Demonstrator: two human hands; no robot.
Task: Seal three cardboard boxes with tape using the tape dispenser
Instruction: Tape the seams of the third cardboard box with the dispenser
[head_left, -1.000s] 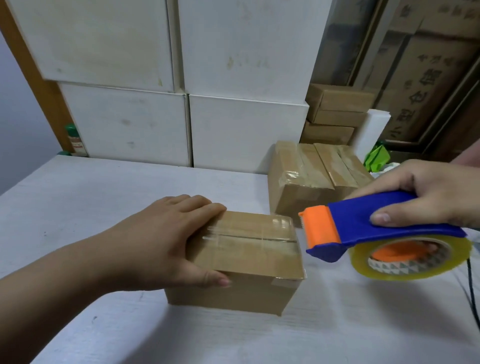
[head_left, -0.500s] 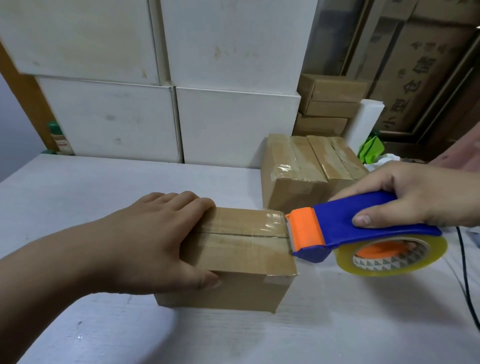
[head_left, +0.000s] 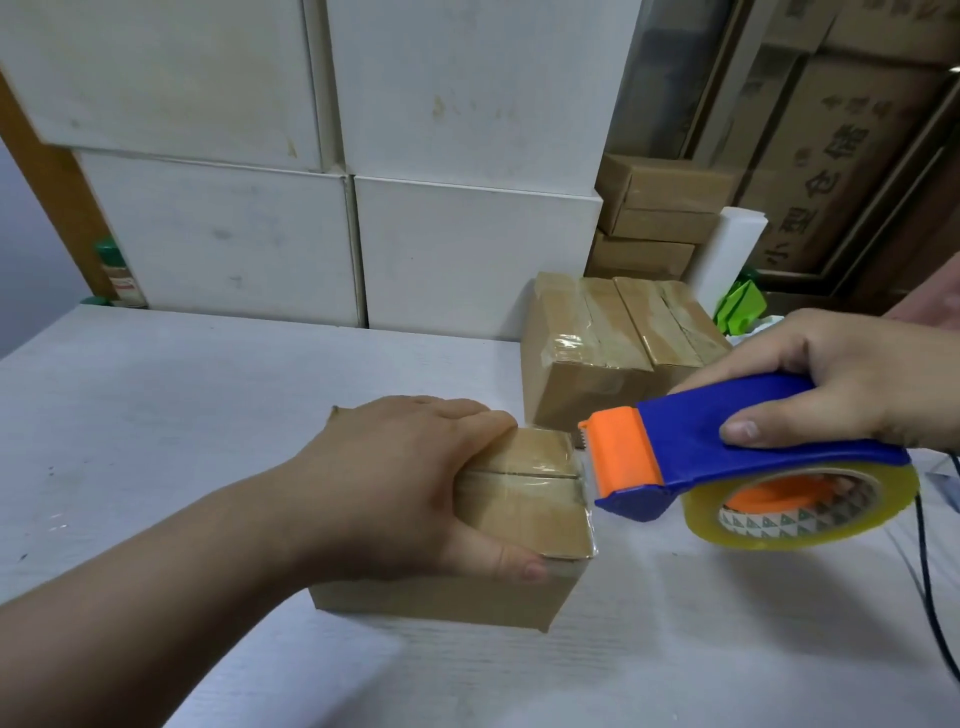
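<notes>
On the white surface (head_left: 156, 415), close in front: small cardboard box (head_left: 524, 504), flaps down, clear tape along the top seam. Held from above by the left hand (head_left: 395, 483), palm over the left part of the top, fingers (head_left: 467, 415) together and bent toward the far edge, thumb pressed on the near side, so clamped on the box.

Just right of the box, lifted off the surface: blue tape dispenser (head_left: 727, 447) with an orange front piece, toothed edge right at the box's upper right edge; whether touching, cannot tell. Short end of clear tape folded over that edge. Gripped by the right hand (head_left: 831, 384), fingers curled over the blue handle, thumb along its near side. Roll of clear tape (head_left: 800, 535) mounted underneath, on an orange hub.

Behind, side by side and touching: two more cardboard boxes (head_left: 582, 374), taped over the top. Farther back, white cartons (head_left: 467, 249) stacked up, brown cartons (head_left: 660, 208) to their right. Black cable (head_left: 930, 597) down the right edge of the surface.
</notes>
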